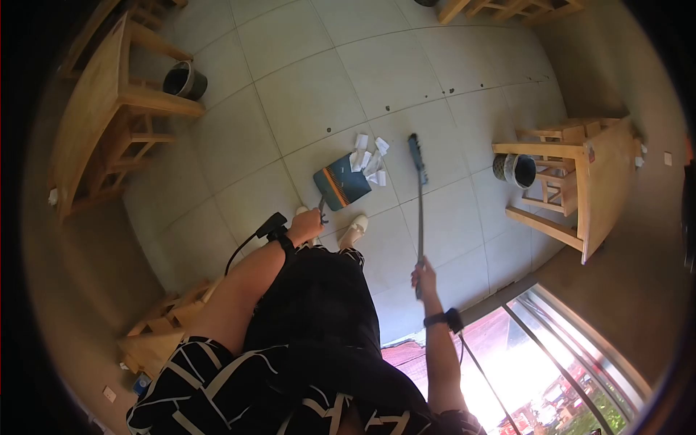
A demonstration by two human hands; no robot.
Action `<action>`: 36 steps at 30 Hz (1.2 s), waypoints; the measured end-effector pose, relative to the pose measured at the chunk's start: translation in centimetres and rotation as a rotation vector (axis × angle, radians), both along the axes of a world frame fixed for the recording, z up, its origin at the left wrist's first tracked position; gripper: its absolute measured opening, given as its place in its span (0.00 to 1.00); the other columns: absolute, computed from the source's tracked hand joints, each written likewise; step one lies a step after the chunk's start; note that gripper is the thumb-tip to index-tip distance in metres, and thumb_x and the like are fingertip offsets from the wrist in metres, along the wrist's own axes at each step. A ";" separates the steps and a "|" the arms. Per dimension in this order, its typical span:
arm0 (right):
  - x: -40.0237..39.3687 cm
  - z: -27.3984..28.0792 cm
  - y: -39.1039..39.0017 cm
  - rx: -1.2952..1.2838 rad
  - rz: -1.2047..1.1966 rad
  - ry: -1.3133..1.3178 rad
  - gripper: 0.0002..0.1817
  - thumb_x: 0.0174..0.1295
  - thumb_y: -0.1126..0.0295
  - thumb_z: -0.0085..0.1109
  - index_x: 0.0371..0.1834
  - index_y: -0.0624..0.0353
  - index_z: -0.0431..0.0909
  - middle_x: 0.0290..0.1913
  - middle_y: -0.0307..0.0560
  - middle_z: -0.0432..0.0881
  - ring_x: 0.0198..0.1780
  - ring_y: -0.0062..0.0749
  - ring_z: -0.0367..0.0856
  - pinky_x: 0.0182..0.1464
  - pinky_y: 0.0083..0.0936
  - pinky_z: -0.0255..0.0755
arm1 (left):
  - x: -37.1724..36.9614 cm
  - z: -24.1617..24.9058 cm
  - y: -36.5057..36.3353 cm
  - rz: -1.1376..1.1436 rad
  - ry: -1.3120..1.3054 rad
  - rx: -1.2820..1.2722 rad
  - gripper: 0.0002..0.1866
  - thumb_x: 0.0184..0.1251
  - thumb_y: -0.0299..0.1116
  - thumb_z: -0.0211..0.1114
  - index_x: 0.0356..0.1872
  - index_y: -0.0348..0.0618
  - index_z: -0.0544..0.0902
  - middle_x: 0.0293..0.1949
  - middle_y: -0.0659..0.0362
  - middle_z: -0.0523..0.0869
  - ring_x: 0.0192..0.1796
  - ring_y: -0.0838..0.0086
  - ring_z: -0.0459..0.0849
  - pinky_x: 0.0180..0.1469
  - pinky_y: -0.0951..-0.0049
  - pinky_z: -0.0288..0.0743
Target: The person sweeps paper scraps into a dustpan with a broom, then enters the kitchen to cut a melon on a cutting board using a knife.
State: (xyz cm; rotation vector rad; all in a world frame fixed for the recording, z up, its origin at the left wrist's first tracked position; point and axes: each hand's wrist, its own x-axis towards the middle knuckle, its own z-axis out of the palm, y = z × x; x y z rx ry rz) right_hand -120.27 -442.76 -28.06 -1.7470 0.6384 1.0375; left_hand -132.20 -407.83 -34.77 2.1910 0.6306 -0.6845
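My left hand (305,227) is closed around the handle of a dark blue-grey dustpan (334,190) with an orange stripe. The pan lies on the tiled floor in front of my shoes. Crumpled white paper pieces (374,162) are heaped at its far right lip, some overlapping the pan and some on the tiles. Farther right, my right hand (425,277) grips the long grey stick of a broom (420,217). Its narrow head (416,154) is beyond the stick, apart from the papers on their right side.
Wooden tables stand at the left (90,109) and right (605,188), with stools beneath. Lined waste bins sit by the left table (185,81) and the right table (519,170). Small dark spots dot the floor (388,108) ahead. A bright glass door (522,355) is at lower right.
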 end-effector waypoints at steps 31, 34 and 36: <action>-5.8 -0.5 4.8 0.381 -0.729 0.559 0.07 0.62 0.59 0.46 0.37 0.45 0.65 0.17 0.36 0.64 0.13 0.14 0.59 0.12 0.09 0.56 | 1.7 0.5 -0.9 0.027 0.128 -0.031 0.20 0.50 0.37 0.58 0.43 0.37 0.69 0.34 0.48 0.80 0.40 0.55 0.78 0.40 0.61 0.72; -6.5 1.0 7.2 0.404 -0.648 0.519 0.09 0.62 0.60 0.46 0.43 0.46 0.66 0.17 0.37 0.64 0.13 0.15 0.59 0.12 0.09 0.56 | 1.4 0.4 -0.9 0.010 0.013 0.005 0.15 0.50 0.35 0.57 0.35 0.34 0.70 0.29 0.47 0.81 0.36 0.56 0.80 0.37 0.62 0.74; -6.2 2.6 6.8 0.392 -0.532 0.484 0.15 0.62 0.61 0.46 0.51 0.46 0.61 0.17 0.37 0.63 0.13 0.16 0.59 0.12 0.11 0.57 | 1.7 1.0 -0.8 0.013 0.035 -0.001 0.15 0.49 0.35 0.56 0.35 0.34 0.70 0.29 0.47 0.81 0.35 0.56 0.80 0.37 0.62 0.74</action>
